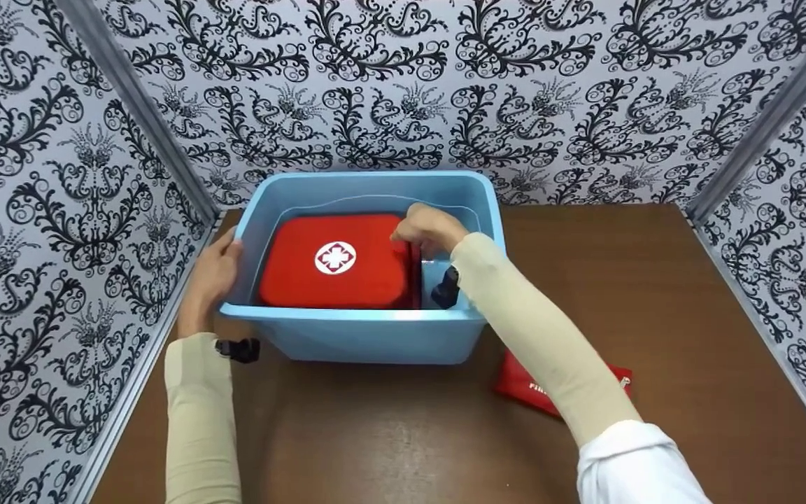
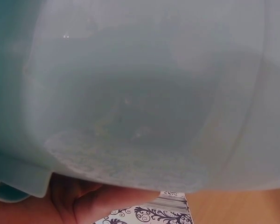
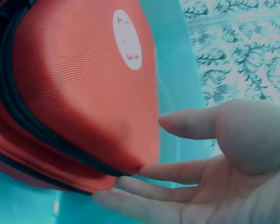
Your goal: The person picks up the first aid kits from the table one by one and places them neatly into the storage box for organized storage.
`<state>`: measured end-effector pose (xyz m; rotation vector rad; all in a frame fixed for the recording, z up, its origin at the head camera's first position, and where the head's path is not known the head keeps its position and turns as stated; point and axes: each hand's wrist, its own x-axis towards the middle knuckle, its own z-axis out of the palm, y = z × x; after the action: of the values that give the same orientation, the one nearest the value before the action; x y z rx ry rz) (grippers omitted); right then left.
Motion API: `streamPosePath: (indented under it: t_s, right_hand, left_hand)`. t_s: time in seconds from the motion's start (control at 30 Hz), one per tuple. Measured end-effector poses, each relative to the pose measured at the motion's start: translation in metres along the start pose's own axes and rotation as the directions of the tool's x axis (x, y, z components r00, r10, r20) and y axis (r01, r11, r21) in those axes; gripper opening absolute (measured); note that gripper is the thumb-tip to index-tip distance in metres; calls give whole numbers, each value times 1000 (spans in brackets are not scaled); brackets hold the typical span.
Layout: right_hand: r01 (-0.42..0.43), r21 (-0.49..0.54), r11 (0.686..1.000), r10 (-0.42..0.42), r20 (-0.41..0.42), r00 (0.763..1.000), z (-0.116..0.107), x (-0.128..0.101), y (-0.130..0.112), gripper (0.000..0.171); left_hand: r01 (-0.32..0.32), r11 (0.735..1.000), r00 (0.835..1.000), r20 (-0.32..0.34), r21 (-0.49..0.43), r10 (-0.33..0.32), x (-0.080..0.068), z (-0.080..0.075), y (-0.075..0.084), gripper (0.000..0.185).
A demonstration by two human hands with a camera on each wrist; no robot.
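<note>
Here, a red case (image 1: 336, 260), round-cornered, finely ribbed and edged with dark zips, sits inside a smooth blue plastic tub (image 1: 375, 339), at the fingertips of the right hand (image 1: 432, 227). That hand reaches in over the tub, thumb and nearly straight fingers apart, touching the case's corner. The left hand (image 1: 213, 274) lies against the opposite outer wall; with its fingers partly hidden, whether they clasp the rim cannot be told.
</note>
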<state>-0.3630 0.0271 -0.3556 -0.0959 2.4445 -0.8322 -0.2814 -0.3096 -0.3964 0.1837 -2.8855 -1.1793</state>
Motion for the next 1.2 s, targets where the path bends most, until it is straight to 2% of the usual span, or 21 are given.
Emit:
streamPosePath:
  t_s: [0.07,0.17,0.33,0.47,0.63,0.77,1.0,1.2]
  right_hand:
    - [2,-11,1000,-2,-12,1000,-5,-6,-4,28]
    - [6,-48,999,-7,-35,999,-12,-15,-8,25]
    - [52,-40,998,-54,-62,997,-22,-29,-5,24]
    - [93,-96,991,-105,-129,986,-27,-40,1,40]
    - [131,-122,984,-155,-212,965,-29,-51,15,45]
    - [177,-111,978,-199,-236,951,-29,-59,29,46]
    - [187,-96,978,-207,-293,933,-31,-72,50,45]
    - [262,-102,960,-281,-326,903,-31,-82,72,41]
  left_hand:
    - [-3,1000,1000,0,-1,3,0,0,0,55]
    - [-10,1000,1000,-2,3,10,0,0,0,55]
    - [-15,1000,1000,11,-1,15,-1,0,-2,55]
    - [-16,1000,1000,14,7,16,-1,0,-3,55]
    - [-12,1000,1000,18,-14,12,0,-1,-2,56]
    - [-6,1000,1000,30,-21,7,-1,-2,-1,55]
    - [-12,1000,999,30,-2,12,0,-3,0,56]
    - [-14,1000,1000,26,4,14,0,-2,-1,56]
